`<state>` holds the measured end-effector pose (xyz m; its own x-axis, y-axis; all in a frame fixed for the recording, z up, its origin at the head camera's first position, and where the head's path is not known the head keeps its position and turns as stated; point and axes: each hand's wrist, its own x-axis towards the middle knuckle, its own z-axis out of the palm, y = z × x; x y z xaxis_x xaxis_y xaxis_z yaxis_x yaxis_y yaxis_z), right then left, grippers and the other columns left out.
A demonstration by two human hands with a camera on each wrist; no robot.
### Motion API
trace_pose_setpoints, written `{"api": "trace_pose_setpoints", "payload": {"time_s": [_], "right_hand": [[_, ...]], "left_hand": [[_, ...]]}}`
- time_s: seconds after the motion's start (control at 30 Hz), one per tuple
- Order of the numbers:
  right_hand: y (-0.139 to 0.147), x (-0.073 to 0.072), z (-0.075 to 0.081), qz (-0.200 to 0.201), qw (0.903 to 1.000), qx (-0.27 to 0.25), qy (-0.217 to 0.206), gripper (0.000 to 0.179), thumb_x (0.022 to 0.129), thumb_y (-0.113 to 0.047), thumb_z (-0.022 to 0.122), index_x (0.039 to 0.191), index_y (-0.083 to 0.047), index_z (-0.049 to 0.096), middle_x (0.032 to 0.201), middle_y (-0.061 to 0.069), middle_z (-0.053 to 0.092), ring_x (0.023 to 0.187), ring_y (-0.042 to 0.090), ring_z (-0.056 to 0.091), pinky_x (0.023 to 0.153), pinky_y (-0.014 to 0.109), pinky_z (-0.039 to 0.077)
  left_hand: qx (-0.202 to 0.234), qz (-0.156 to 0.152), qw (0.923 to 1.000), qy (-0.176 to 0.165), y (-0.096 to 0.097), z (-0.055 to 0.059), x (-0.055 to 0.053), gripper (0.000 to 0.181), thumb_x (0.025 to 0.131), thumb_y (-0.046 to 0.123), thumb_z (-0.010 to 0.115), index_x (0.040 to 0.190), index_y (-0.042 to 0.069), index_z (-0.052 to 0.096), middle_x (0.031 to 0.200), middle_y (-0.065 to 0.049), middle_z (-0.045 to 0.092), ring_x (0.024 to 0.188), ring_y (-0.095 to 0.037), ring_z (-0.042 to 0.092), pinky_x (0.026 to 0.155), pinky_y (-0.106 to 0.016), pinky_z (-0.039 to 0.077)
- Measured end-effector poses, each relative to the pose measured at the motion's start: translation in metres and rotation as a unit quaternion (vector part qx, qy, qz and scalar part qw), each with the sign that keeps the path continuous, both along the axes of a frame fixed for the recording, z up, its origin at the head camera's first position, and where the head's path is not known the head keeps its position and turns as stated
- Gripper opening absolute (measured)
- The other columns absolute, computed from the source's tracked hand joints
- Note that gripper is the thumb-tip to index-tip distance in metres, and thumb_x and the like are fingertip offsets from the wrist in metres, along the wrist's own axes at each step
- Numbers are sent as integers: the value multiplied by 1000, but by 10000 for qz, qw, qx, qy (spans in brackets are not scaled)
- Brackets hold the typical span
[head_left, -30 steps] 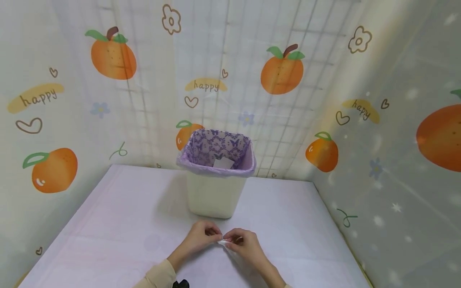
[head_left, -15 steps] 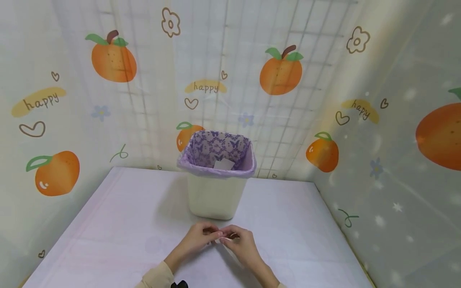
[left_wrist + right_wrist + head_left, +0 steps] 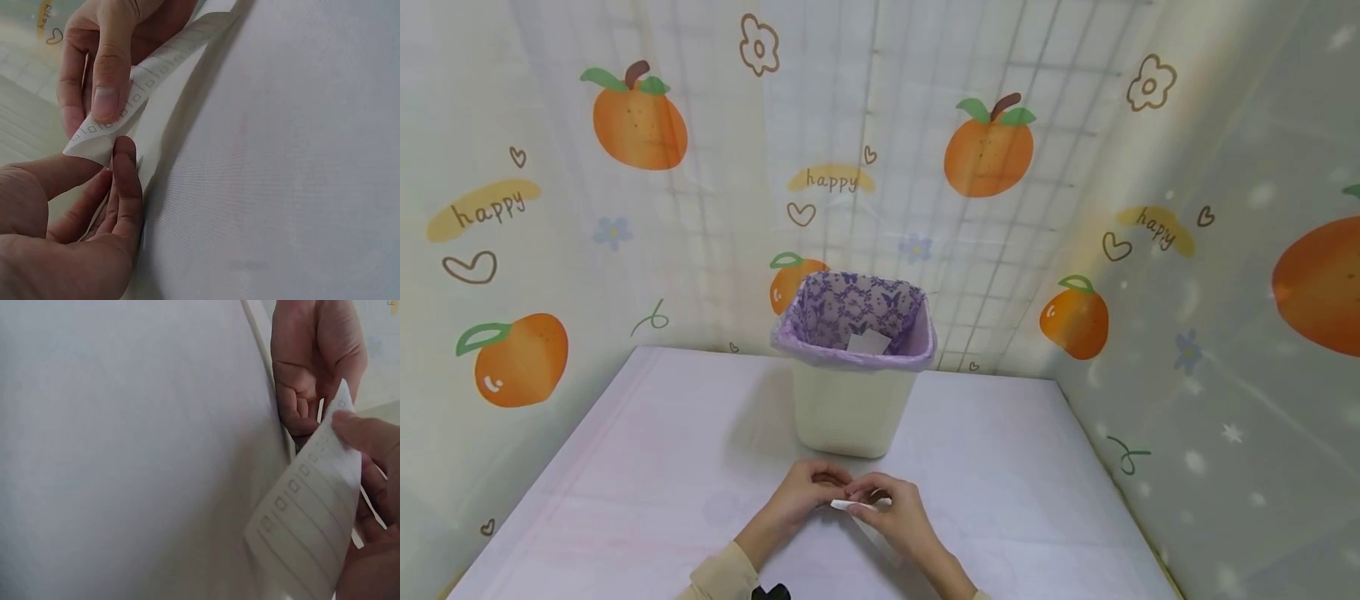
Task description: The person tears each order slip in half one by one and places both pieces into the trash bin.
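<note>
My right hand (image 3: pixel 904 512) pinches a white sheet of paper (image 3: pixel 306 512) printed with lines and a row of small boxes. In the left wrist view, the right thumb presses on the printed side of the paper (image 3: pixel 150 78) near one corner, which curls. My left hand (image 3: pixel 69 250) has thumb and fingertips drawn together at that same end, just under the right thumb. Seen from the head, the left hand (image 3: pixel 797 493) meets the right fingertips, and a narrow white end of the paper (image 3: pixel 844 504) sticks out below them, low over the table.
A cream waste bin (image 3: pixel 850 412) with a purple butterfly-patterned liner (image 3: pixel 857 300) stands just beyond the hands. A white paper piece (image 3: pixel 868 342) lies inside it. The white-covered table (image 3: pixel 662 467) is enclosed by fruit-print curtains (image 3: pixel 715 125). A black object (image 3: pixel 771 592) shows by the left sleeve.
Both hands shift slightly left, staying together. The paper's white end, mostly covered by fingers half a second ago, now sticks out farther left, below the left fingertips.
</note>
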<state>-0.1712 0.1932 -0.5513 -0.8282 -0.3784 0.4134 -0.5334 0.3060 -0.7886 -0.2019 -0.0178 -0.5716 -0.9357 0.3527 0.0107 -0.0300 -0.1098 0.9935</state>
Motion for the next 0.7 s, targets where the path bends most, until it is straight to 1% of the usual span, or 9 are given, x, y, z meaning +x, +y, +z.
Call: {"api": "trace_pose_setpoints", "payload": {"time_s": [0.1,0.17,0.23,0.33,0.43,0.5,0.57,0.63,0.7], "right_hand": [[1,1,0,-172,9997,145,94,32,84,-18,89,112,-9,76,105,5,78,96,28,72,86,43,60],[3,0,-1,-364,9987,289,221,38,83,-16,91,116,-7,74,111,8,77,102,31,71,89,43,59],[5,0,-2,-641,9965,470,250,42,82,-15,91,118,-6,73,115,9,76,105,31,71,91,41,58],[10,-2,-2,-1084,9913,729,141,37,83,-12,90,116,-7,75,112,5,78,104,26,73,93,39,56],[14,-3,-2,-1411,9865,802,-224,23,85,-12,88,106,-14,78,101,-2,80,96,15,72,91,34,55],[16,-4,-2,-1401,9865,753,-395,15,86,-12,86,100,-16,80,95,-5,80,92,10,71,88,31,55],[17,-5,-2,-1266,9879,745,-504,10,88,-14,84,96,-18,80,91,-8,79,89,7,70,86,28,54],[16,-6,-3,-1089,9896,809,-487,7,89,-15,83,95,-19,80,90,-11,78,89,5,69,87,27,54],[15,-5,-5,-964,9904,878,-448,6,90,-16,83,96,-18,80,91,-12,78,92,4,69,89,27,54]], "left_hand": [[-47,44,10000,51,-2,1,1,31,84,-4,79,113,-14,70,98,-11,77,82,-10,70,69,-21,54],[-149,196,9996,111,-4,2,1,32,83,-5,80,112,-14,70,97,-11,76,82,-10,69,70,-21,54],[-223,384,9989,152,-7,3,1,33,81,-7,81,111,-13,71,96,-12,75,82,-11,68,72,-22,55],[-293,650,9973,153,-13,5,1,32,79,-8,81,110,-13,71,98,-14,75,82,-12,68,74,-22,56],[-299,805,9962,147,-19,4,-1,32,79,-9,80,109,-14,71,98,-16,75,81,-13,67,74,-23,55],[-317,826,9960,127,-23,3,-3,31,79,-8,81,108,-14,71,97,-14,75,81,-13,67,73,-23,55],[-341,786,9963,108,-25,2,-5,30,81,-5,82,107,-12,72,93,-11,75,80,-12,67,71,-23,54],[-397,694,9967,122,-26,1,-6,28,82,-1,84,106,-10,73,92,-7,75,80,-12,67,71,-23,54],[-459,575,9971,175,-26,0,-6,27,83,2,85,106,-8,74,92,-5,75,80,-12,68,70,-23,54]]}}
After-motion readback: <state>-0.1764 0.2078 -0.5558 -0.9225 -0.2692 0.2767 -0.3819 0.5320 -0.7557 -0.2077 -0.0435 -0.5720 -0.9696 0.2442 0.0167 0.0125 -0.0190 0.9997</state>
